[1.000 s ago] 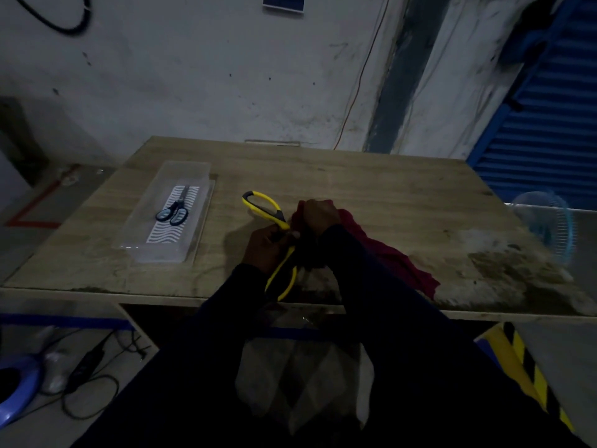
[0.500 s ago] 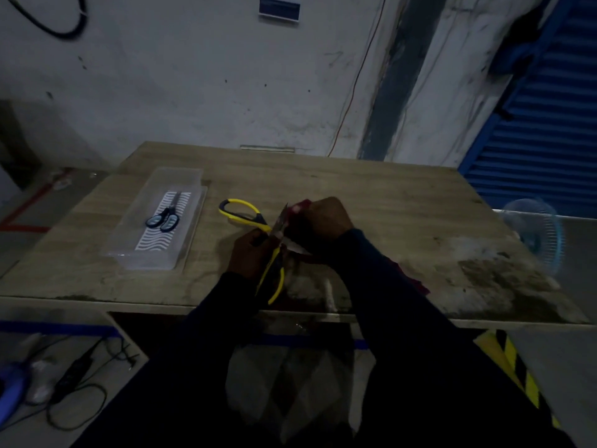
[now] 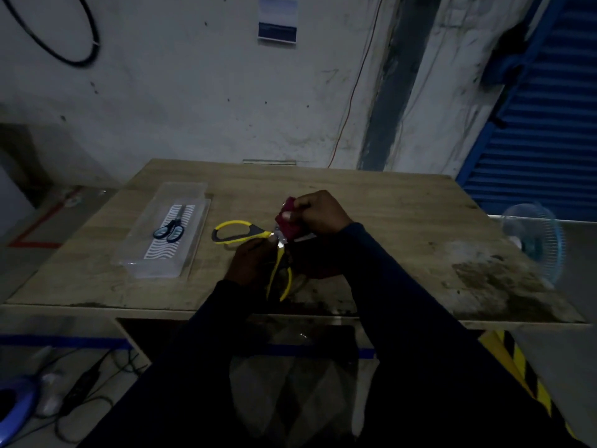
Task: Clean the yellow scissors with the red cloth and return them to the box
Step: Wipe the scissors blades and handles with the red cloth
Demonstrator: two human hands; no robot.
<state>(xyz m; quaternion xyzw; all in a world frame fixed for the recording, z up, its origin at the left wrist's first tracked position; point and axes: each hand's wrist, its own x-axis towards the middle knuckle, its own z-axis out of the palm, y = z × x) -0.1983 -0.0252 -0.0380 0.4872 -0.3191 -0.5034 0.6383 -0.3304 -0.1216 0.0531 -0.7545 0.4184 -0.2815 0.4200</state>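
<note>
The yellow scissors (image 3: 240,233) are held spread wide over the wooden table (image 3: 387,208), one yellow loop handle pointing left, the other down toward me. My left hand (image 3: 250,261) grips them near the pivot. My right hand (image 3: 318,213) pinches the red cloth (image 3: 287,221), bunched around one blade just right of the pivot. A sliver of bare blade shows below the cloth. The clear plastic box (image 3: 142,253) lies on the table's left side, well left of both hands.
Small blue-handled scissors (image 3: 169,230) lie inside the box on a wavy-patterned liner. A blue fan (image 3: 538,242) stands off the table's right edge. Cables and a blue object (image 3: 14,412) lie on the floor at lower left. The table's front right is stained.
My right hand has lifted the cloth up off the table and bunched it tighter on the blade. The scissors have opened wider, and the trailing cloth no longer lies at the right.
</note>
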